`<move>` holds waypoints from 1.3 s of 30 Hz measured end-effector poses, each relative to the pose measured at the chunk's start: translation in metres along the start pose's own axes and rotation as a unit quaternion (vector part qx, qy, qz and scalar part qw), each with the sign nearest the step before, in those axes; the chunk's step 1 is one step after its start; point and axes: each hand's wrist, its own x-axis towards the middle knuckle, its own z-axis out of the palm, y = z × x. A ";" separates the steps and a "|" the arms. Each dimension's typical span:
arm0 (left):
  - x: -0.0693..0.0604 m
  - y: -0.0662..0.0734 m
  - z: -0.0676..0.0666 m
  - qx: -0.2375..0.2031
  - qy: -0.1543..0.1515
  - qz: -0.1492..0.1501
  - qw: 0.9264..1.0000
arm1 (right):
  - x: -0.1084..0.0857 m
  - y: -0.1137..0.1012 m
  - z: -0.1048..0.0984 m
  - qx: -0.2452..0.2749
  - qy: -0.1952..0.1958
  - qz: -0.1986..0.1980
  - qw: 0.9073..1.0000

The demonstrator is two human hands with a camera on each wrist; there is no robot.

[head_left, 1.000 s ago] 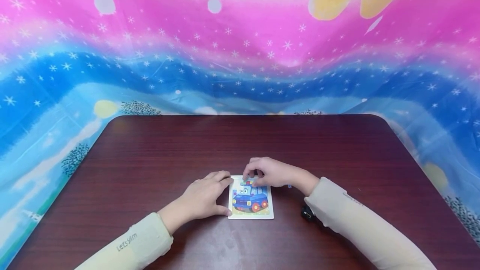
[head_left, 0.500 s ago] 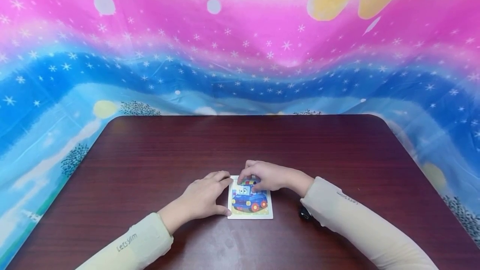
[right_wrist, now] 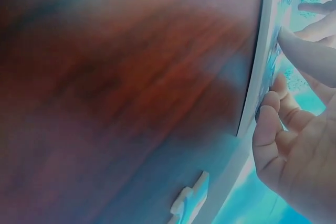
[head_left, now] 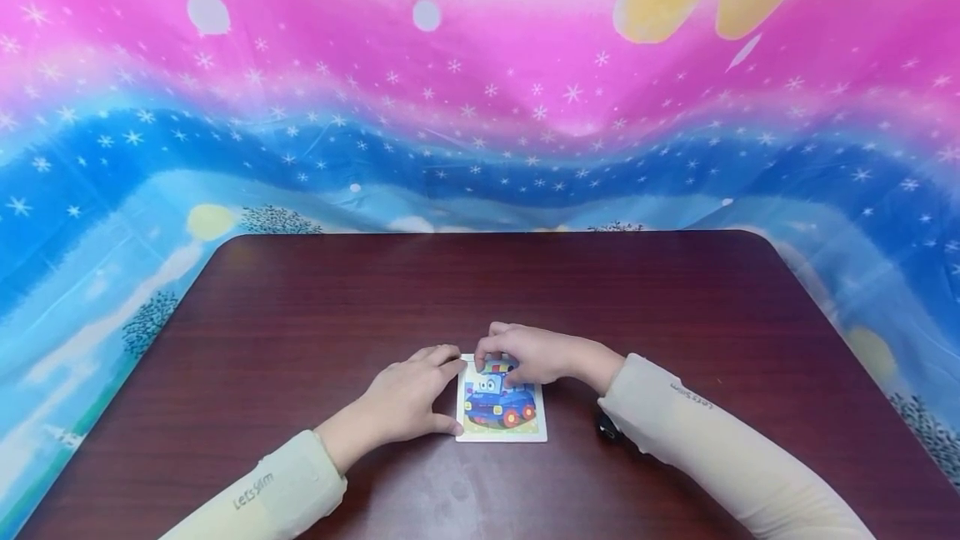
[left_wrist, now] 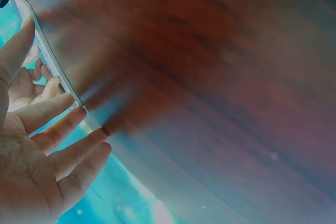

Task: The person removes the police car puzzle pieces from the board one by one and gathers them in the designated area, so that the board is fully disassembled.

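Car jigsaw: a blue cartoon car puzzle [head_left: 501,405] in a white tray frame, flat on the wood-grain table [head_left: 360,290], between the hands.
Left hand [head_left: 397,394]: fingers spread and nearly straight, thumb and fingertips against the frame's left edge; nothing grasped.
Right hand [head_left: 542,354]: fingers bent, tips touching the picture's upper part; whether a piece is pinched cannot be told.
Loose piece [right_wrist: 194,203]: on the table beyond the frame, seen from the right wrist.
Good practice: the left hand should brace the frame; the right should align tabs before pressing flat, since forcing could lift neighbouring pieces.
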 end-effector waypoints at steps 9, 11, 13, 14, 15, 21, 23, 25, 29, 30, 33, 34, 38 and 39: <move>0.000 0.001 0.000 0.005 0.004 0.003 1.000 | -0.004 0.003 0.002 0.016 0.013 -0.011 1.000; 0.000 0.002 0.000 0.003 0.003 0.002 1.000 | -0.005 0.004 0.002 0.028 0.016 -0.016 0.999; 0.001 0.002 0.000 0.002 0.002 0.001 1.000 | -0.006 0.006 0.001 0.040 0.021 -0.019 0.999; 0.001 0.002 0.000 0.002 0.001 0.001 1.000 | -0.006 0.007 0.001 0.047 0.024 -0.020 0.998; 0.001 0.002 0.000 0.003 0.001 0.000 1.000 | -0.006 0.008 0.000 0.055 0.027 -0.019 0.998; 0.001 0.002 0.000 0.006 0.000 -0.002 1.000 | -0.008 0.013 -0.003 0.078 0.050 -0.020 0.996; 0.001 0.002 0.000 0.006 0.000 -0.002 1.000 | -0.008 0.013 -0.004 0.082 0.053 -0.023 0.995; 0.000 0.002 0.000 0.007 0.001 -0.001 1.000 | -0.008 0.013 -0.005 0.090 0.053 -0.025 0.994; 0.000 0.001 0.000 0.009 0.005 0.001 1.000 | -0.008 0.012 -0.006 0.112 0.050 -0.022 0.992; 0.000 0.001 0.000 0.008 0.005 0.001 1.000 | -0.008 0.012 -0.006 0.116 0.049 -0.022 0.992; 0.000 0.001 0.000 0.005 0.004 -0.002 1.000 | -0.008 0.012 -0.005 0.123 0.047 -0.023 0.991; 0.000 0.001 0.000 0.004 0.003 -0.003 1.000 | -0.007 0.012 -0.005 0.122 0.047 -0.024 0.991; -0.001 0.001 0.001 0.002 0.002 -0.006 1.000 | -0.007 0.013 -0.003 0.119 0.055 -0.027 0.991; -0.001 0.001 0.002 0.002 0.002 -0.006 1.000 | -0.007 0.013 -0.003 0.118 0.057 -0.027 0.991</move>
